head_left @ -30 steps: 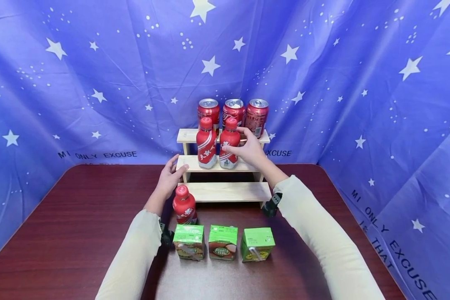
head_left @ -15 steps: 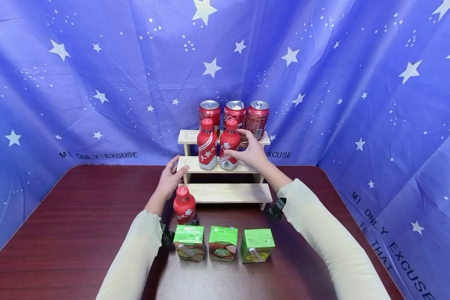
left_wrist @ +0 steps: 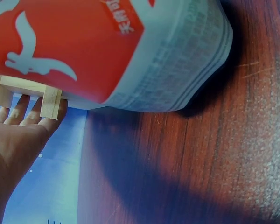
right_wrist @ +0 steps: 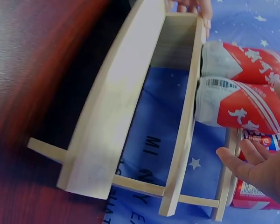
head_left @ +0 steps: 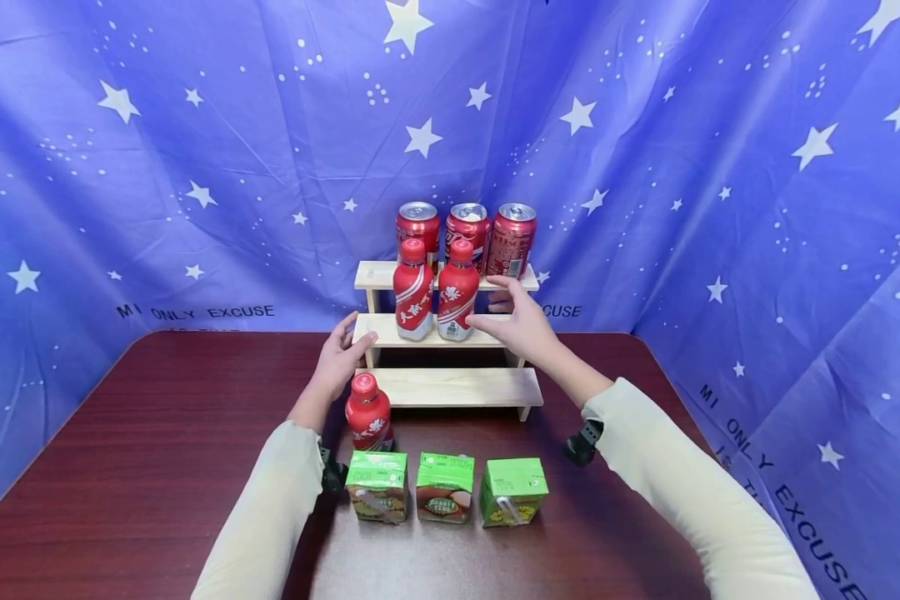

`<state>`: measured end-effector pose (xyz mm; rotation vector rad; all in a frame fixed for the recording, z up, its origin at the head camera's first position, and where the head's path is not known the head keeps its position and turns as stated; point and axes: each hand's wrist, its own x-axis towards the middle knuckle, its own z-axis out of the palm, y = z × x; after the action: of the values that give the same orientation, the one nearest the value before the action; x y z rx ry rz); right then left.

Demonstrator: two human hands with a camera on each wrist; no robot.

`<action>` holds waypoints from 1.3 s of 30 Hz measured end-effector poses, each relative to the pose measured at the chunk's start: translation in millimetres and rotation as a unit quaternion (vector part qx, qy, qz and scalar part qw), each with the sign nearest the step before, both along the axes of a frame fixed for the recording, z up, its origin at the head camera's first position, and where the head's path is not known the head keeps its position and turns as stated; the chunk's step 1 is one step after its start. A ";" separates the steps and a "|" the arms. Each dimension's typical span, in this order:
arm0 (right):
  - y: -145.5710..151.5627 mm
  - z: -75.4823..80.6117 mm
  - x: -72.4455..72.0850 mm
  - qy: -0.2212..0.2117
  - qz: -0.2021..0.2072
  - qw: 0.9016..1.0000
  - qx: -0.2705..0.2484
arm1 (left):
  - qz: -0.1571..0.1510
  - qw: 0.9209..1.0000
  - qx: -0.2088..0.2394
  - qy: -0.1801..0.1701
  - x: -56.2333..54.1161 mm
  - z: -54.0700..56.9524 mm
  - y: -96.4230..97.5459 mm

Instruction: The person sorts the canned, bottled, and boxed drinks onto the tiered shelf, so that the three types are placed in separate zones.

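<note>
A three-step wooden display shelf (head_left: 457, 388) stands on the table. My left hand (head_left: 335, 360) holds the left end of its middle step, thumb on top; in the left wrist view its fingers lie behind a shelf leg. Two red drink bottles, a left one (head_left: 413, 296) and a right one (head_left: 457, 296), stand side by side on that step. My right hand (head_left: 527, 327) is just right of the right bottle, fingers spread and holding nothing. Its thumb tip is at the bottle's side; whether it touches I cannot tell. A third red bottle (head_left: 368, 417) stands on the table near my left wrist.
Three red cans stand on the top step, the rightmost can (head_left: 512, 237) behind my right hand. Three green drink cartons, with a middle carton (head_left: 446, 490), line up in front of the shelf. A blue star-printed curtain (head_left: 195, 150) hangs behind the table (head_left: 157, 467).
My right hand has let go of the right bottle and drawn away to the right and slightly down. That bottle stays on the middle step. My left hand has kept its place.
</note>
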<state>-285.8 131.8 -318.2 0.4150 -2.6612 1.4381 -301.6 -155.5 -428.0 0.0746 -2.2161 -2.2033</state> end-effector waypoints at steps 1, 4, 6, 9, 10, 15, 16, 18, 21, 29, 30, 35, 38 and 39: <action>0.8 -1.0 2.3 -0.001 0.002 1.000 0.006 | -0.001 1.000 0.000 0.001 0.0 -0.1 0.0; 1.5 -3.5 9.8 -0.003 0.007 1.000 0.012 | -0.001 1.000 0.002 0.002 0.1 -0.2 0.0; 0.7 -5.3 14.5 -0.003 0.011 1.000 0.012 | -0.002 1.000 0.002 0.004 0.3 -0.3 -0.1; -2.6 -7.9 20.6 -0.007 0.025 1.000 0.005 | -0.002 1.000 0.001 0.003 0.7 -0.3 -0.2; -4.4 -8.9 22.6 -0.010 0.031 0.999 0.000 | -0.002 1.000 0.001 0.003 0.8 -0.1 -0.2; -15.6 -15.2 32.3 -0.021 0.061 0.998 0.002 | -0.005 1.000 -0.001 0.003 2.6 1.8 0.3; -18.4 -16.5 34.3 -0.021 0.066 0.998 0.005 | -0.005 1.000 -0.002 0.003 2.9 2.2 0.5; -24.5 -19.5 38.6 -0.019 0.078 0.997 0.014 | -0.005 1.000 -0.003 0.003 3.4 2.6 0.9; -34.1 -23.7 45.2 -0.014 0.095 0.995 0.023 | -0.005 1.000 -0.004 0.003 3.0 2.1 1.1; -59.0 -33.8 62.1 -0.023 0.157 0.987 0.035 | -0.006 1.000 -0.005 -0.004 6.4 7.2 1.5; -62.2 -34.4 63.9 -0.026 0.164 0.986 0.035 | -0.008 1.000 -0.003 -0.006 6.3 7.6 1.3; -76.8 -38.3 71.2 -0.046 0.190 0.980 0.034 | -0.007 1.000 0.004 -0.004 4.8 5.8 0.8; -84.7 -41.0 75.7 -0.056 0.197 0.978 0.034 | -0.004 1.000 0.000 0.002 3.6 3.1 0.5; -87.3 -42.1 76.7 -0.055 0.199 0.978 0.036 | -0.003 1.000 0.001 0.003 3.8 3.1 0.7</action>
<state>-209.1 44.5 -360.3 0.9493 -2.8402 1.5002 -297.9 -154.8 -424.9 0.0613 -2.2137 -2.2067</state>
